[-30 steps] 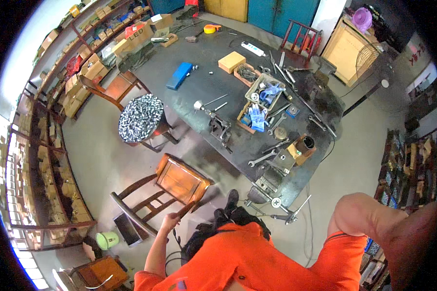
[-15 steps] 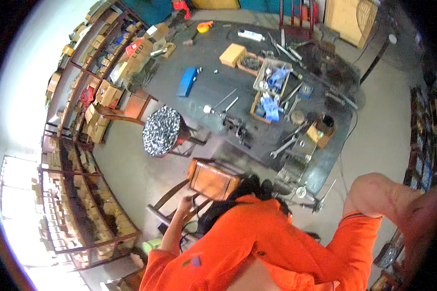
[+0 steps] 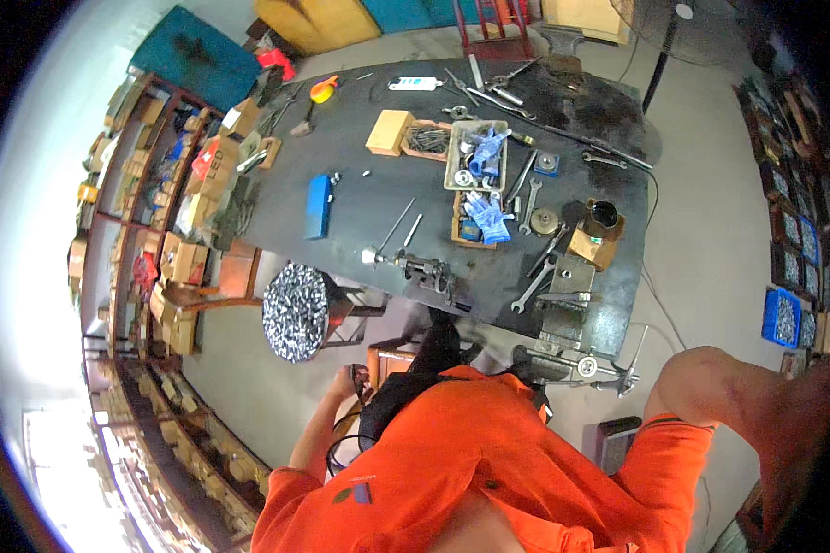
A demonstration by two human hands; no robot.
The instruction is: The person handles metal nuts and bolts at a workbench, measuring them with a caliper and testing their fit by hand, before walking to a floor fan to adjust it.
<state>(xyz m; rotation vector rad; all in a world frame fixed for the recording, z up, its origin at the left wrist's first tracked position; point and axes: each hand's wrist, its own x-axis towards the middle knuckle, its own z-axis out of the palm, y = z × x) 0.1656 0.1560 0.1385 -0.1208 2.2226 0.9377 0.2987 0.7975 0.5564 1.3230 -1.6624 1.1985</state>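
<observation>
The person's left hand (image 3: 349, 381) is low on the left side, its grip closed around a black cable (image 3: 360, 385) that loops down beside the orange shirt (image 3: 415, 452). The right forearm rises close to the camera with its hand out of sight, so I cannot tell how that grip stands. A wooden chair (image 3: 389, 359) sits just beside the left hand; ahead of it a heap of small metal parts (image 3: 293, 311) covers a stool, with a second chair (image 3: 240, 270) beyond. A vise (image 3: 563, 323) takes up the worktop's near right corner — its handle end juts past the edge. Bare worktop (image 3: 378, 189) lies between the blue box (image 3: 317, 207) and the trays; grey floor (image 3: 696, 230) runs between its right edge and the shelving (image 3: 788, 221).
</observation>
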